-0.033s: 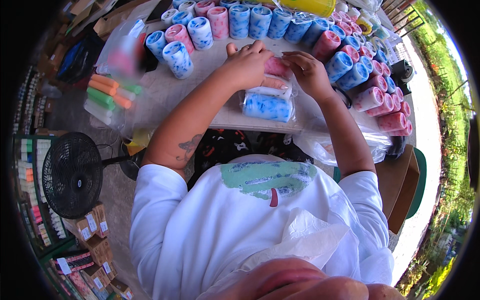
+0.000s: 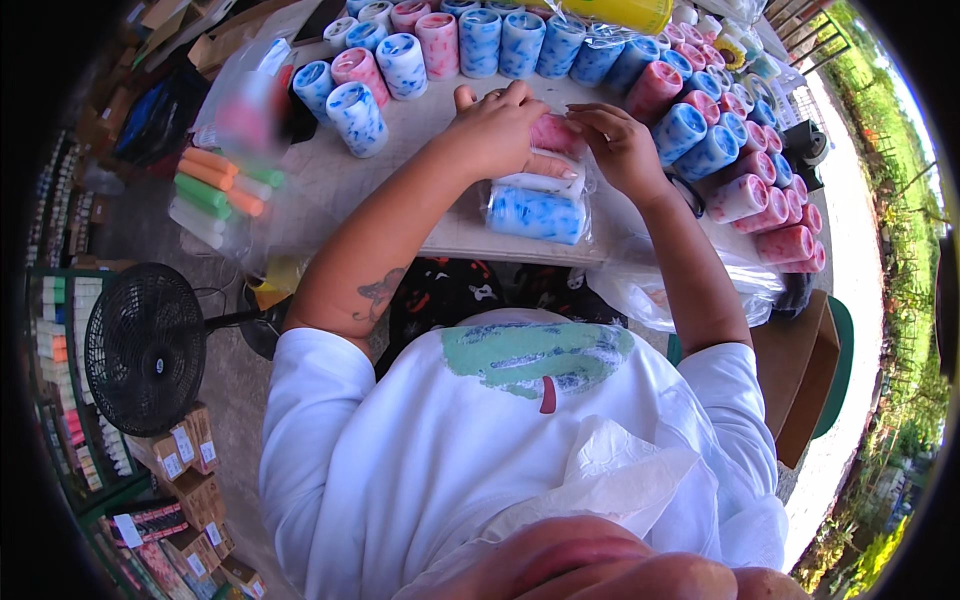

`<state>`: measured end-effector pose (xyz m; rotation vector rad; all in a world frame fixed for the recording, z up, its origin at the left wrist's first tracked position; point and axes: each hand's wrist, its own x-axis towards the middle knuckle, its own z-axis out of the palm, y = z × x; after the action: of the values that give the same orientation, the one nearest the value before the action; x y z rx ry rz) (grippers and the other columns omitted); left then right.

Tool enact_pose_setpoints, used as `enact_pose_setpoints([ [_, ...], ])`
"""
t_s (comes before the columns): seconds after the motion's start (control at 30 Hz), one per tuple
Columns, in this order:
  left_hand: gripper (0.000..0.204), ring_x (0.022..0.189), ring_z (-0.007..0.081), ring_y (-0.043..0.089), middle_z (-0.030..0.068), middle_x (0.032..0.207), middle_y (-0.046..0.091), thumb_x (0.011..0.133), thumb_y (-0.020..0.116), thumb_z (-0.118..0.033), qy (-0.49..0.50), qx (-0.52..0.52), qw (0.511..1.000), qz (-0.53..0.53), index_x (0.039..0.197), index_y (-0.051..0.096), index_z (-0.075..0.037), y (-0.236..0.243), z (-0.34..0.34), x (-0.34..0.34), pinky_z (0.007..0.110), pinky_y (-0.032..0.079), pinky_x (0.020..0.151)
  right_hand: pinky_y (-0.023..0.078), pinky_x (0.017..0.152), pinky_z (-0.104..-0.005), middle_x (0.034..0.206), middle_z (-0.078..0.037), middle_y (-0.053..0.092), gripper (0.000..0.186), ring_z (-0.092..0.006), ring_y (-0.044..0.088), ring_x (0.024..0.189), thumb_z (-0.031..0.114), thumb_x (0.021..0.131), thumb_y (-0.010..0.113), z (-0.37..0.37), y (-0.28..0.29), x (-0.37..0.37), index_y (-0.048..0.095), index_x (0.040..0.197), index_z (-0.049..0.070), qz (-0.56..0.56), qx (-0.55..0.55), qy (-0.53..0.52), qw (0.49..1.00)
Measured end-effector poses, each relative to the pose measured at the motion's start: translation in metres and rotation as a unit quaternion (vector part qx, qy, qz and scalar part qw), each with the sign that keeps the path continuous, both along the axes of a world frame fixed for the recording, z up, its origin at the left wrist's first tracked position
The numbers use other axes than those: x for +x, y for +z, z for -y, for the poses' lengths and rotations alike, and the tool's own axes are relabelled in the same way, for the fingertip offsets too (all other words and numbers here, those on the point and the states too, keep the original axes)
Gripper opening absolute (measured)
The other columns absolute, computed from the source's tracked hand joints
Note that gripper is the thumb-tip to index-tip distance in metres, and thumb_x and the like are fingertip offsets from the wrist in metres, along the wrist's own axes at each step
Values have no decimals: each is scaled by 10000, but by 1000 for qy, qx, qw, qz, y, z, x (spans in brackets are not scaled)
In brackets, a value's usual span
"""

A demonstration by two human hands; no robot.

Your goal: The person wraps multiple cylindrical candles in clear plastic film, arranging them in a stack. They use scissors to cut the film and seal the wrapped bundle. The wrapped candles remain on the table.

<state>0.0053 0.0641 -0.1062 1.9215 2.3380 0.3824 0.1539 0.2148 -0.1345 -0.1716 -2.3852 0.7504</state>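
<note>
A clear plastic bag (image 2: pixel 588 205) lies on the table in front of me with pillar candles in a row. Nearest me is a blue-and-white candle (image 2: pixel 536 215), then a white one (image 2: pixel 545 184), then a pink one (image 2: pixel 556 137). My left hand (image 2: pixel 500 130) is closed over the left side of the bag, its thumb stretched along between the pink and white candles. At the right end of the pink candle, my right hand (image 2: pixel 620 145) has its fingers bent and pressed together on the plastic; the fingertips are partly hidden.
Blue and pink marbled candles (image 2: pixel 478 45) stand along the far table edge, with more lying stacked (image 2: pixel 740 197) at right. Orange, green and white sticks (image 2: pixel 205 195) lie at left. Loose plastic (image 2: pixel 650 285) hangs over the near edge. A black fan (image 2: pixel 145 350) stands at left.
</note>
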Motion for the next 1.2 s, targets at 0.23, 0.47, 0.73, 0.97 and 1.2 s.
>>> enact_pose_setpoints([
  [0.23, 950, 1222, 240, 496, 102, 1245, 537, 620, 694, -721, 6, 15, 999, -34, 1294, 502, -80, -3, -5, -1, 418, 241, 903, 520, 756, -377, 910, -130, 676, 174, -316, 649, 827, 167, 817, 688, 16, 9, -11, 698, 938, 42, 73, 46, -78, 993],
  [0.47, 987, 1094, 251, 599, 169, 1124, 628, 624, 766, -652, 27, 28, 997, 61, 1302, 345, -71, 1, -8, -5, 406, 293, 931, 511, 736, -391, 854, -146, 666, 273, -323, 640, 808, 256, 777, 743, 26, 15, -9, 689, 928, 35, 95, 22, -108, 989],
  [0.73, 378, 1060, 131, 570, 65, 1103, 651, 931, 622, -320, 34, 98, 924, 369, 1185, 624, -40, -16, -34, -74, 277, 393, 976, 503, 757, -414, 859, -153, 663, 286, -339, 631, 833, 311, 783, 714, 30, 18, -9, 690, 853, 34, 86, 16, -114, 990],
  [0.97, 434, 1145, 116, 513, 58, 1252, 600, 976, 523, -386, -33, -116, 861, 495, 1253, 607, -63, -22, -60, -74, 260, 372, 994, 502, 757, -417, 852, -150, 662, 290, -342, 628, 838, 323, 783, 714, 27, 15, -10, 695, 834, 39, 78, 34, -116, 990],
  [1.2, 266, 876, 87, 581, 10, 908, 668, 947, 595, -289, -64, -60, 930, 358, 1008, 679, -44, -34, -66, -91, 243, 451, 788, 502, 738, -427, 827, -155, 656, 323, -347, 629, 811, 357, 774, 720, 26, 14, -11, 695, 822, 38, 87, 34, -113, 989],
])
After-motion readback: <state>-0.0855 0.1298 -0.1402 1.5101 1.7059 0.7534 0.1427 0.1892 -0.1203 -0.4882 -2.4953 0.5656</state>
